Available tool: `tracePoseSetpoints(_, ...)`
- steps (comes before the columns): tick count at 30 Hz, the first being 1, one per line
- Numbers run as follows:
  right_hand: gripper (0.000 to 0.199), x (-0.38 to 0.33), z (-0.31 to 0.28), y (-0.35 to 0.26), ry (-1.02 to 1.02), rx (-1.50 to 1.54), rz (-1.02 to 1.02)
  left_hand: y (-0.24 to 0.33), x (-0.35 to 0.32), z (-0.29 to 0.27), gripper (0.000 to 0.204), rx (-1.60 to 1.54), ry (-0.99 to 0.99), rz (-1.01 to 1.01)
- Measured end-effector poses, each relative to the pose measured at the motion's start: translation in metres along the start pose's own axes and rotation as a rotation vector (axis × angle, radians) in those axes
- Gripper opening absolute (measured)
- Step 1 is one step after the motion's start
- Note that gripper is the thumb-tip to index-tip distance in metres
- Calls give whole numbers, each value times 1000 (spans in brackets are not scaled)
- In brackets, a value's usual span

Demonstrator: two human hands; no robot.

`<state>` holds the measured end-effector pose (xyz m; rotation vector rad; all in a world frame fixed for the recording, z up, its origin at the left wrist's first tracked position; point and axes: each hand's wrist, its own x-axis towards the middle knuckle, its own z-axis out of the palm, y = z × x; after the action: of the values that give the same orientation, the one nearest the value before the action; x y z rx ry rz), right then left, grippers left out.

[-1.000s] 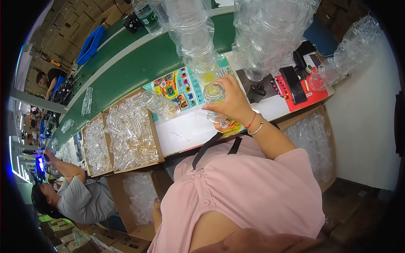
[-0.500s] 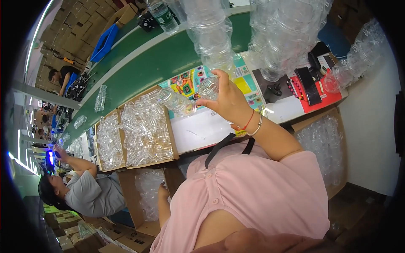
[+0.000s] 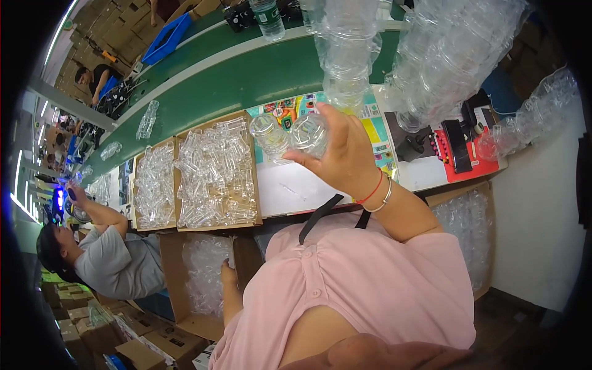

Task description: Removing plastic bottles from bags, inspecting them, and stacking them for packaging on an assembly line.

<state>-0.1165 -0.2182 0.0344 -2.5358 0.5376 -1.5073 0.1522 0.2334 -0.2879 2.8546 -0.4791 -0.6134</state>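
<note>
My right hand [image 3: 345, 157] is raised over the white worktable [image 3: 290, 188] and grips a clear plastic jar [image 3: 308, 132] by its side. A second clear jar [image 3: 268, 134] sits just left of it, close to the held one. My left hand [image 3: 227, 274] reaches down into an open cardboard box [image 3: 179, 302] lined with a bag of clear plastic pieces [image 3: 206, 271]; its fingers are partly hidden, so I cannot see what they hold. A tall stack of clear jars [image 3: 345, 55] rises right behind my right hand.
Two cardboard trays of clear plastic parts [image 3: 216, 169] [image 3: 154, 185] lie left of the jars. A green conveyor belt [image 3: 234, 80] runs behind them. More stacked jars [image 3: 450, 61], a red tray with black tools [image 3: 459, 151] and another box [image 3: 472, 237] stand right. A co-worker in grey [image 3: 114, 262] sits left.
My right hand has carried the clear jar up and to the left, from over the colourful sheet toward the trays. The view has swung with it.
</note>
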Motion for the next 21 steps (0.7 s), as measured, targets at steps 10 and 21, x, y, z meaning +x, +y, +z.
tracePoseSetpoints(10,82,-50,84,68,55,112,279,9,-15,-17,47,-43,433,118)
tracePoseSetpoints(21,97,-63,64,55,65,134,289,120,-33,-123,42,-556,1057,251)
